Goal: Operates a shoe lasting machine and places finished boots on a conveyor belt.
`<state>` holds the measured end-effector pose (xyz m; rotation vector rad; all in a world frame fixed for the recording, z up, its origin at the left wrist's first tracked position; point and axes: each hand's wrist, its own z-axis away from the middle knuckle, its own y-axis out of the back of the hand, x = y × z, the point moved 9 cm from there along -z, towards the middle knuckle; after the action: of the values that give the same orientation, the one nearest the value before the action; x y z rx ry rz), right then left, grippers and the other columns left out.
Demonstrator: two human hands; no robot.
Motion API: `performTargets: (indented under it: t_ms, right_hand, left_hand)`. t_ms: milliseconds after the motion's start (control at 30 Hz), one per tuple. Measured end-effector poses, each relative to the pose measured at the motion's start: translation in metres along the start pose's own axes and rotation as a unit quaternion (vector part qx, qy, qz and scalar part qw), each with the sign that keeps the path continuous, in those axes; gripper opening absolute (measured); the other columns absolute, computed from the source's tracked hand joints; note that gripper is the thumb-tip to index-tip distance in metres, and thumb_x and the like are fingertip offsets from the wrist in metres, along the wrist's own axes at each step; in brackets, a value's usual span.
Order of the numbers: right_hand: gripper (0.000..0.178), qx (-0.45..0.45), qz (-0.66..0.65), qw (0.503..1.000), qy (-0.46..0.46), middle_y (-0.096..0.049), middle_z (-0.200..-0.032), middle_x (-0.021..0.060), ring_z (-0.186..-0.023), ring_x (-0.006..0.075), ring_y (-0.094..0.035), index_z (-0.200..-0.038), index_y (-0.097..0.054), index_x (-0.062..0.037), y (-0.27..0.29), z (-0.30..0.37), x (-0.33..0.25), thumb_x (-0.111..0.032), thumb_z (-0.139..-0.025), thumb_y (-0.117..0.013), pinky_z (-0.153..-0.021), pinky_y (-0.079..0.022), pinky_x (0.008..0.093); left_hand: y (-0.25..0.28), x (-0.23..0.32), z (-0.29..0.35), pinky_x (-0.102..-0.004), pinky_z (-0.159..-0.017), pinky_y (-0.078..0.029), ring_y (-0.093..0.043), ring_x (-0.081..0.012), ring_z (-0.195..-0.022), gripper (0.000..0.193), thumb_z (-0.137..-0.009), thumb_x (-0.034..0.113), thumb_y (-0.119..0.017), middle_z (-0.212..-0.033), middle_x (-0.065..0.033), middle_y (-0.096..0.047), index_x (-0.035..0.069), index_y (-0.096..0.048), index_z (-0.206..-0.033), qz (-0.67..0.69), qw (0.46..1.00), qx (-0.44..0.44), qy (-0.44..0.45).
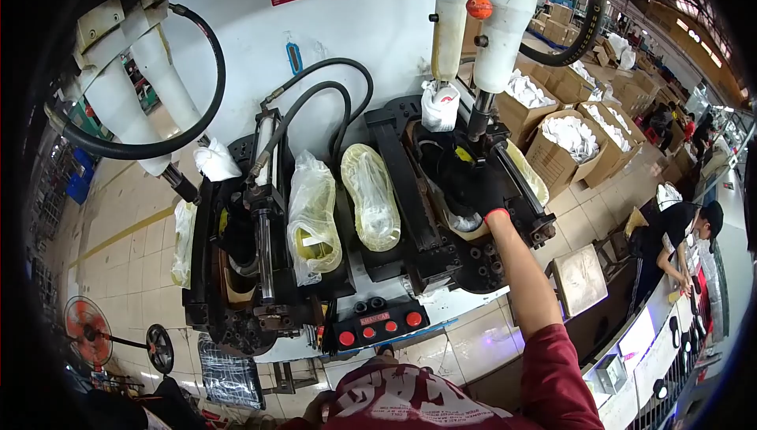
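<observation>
My right hand point(482, 195), in a black glove with a red cuff, reaches into the right-hand press station. It lies against a black shoe point(445, 170) there; black on black, the fingers cannot be made out. A white-wrapped press head point(440, 106) hangs just above this shoe. At the lower edge, beside my maroon shirt, a small dark bit of what seems my left hand point(318, 407) shows, its fingers hidden. In the left station, another dark shoe point(236, 233) sits partly behind metal rods. Two yellowish plastic-wrapped shoe forms, one left point(311, 217) and one right point(371, 197), stand between the stations.
A control box with red buttons point(380, 326) sits at the machine's front. Black hoses point(315, 87) curve above the stations. Cartons of white pieces point(569, 138) stand at right, near a stool point(579, 274). A co-worker point(680, 233) handles things at a bench. A fan point(87, 331) stands left.
</observation>
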<state>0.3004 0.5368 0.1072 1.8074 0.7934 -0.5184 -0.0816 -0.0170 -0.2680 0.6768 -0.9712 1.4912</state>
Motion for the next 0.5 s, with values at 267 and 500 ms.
performTargets:
  t_ms: [267,500]
  right_hand:
    - [0.054,-0.011,-0.013,0.998,-0.068,-0.07,-0.086,0.0254,-0.09,0.0403,-0.069,-0.091,-0.07,0.0003,-0.012,0.018,-0.039,-0.054,-0.084,-0.068,-0.074,-0.054,0.0464]
    - [0.049,0.057,0.02,0.998,-0.006,-0.071,-0.092,0.0218,-0.087,0.0408,-0.069,-0.104,-0.07,-0.0042,-0.013,0.021,-0.014,-0.05,-0.086,-0.069,-0.072,-0.054,0.0468]
  left_hand:
    - [0.062,-0.063,-0.021,-0.0368,-0.09,-0.049,-0.062,-0.0199,-0.104,0.027,-0.096,0.023,-0.056,-0.104,-0.0109,-0.067,0.003,-0.067,-0.11,-0.181,0.981,0.015,0.074]
    - [0.029,0.008,0.021,-0.0406,-0.068,-0.054,-0.065,-0.021,-0.081,0.013,-0.093,0.012,-0.053,-0.09,-0.0086,-0.065,0.006,-0.064,-0.094,-0.203,0.973,0.093,-0.056]
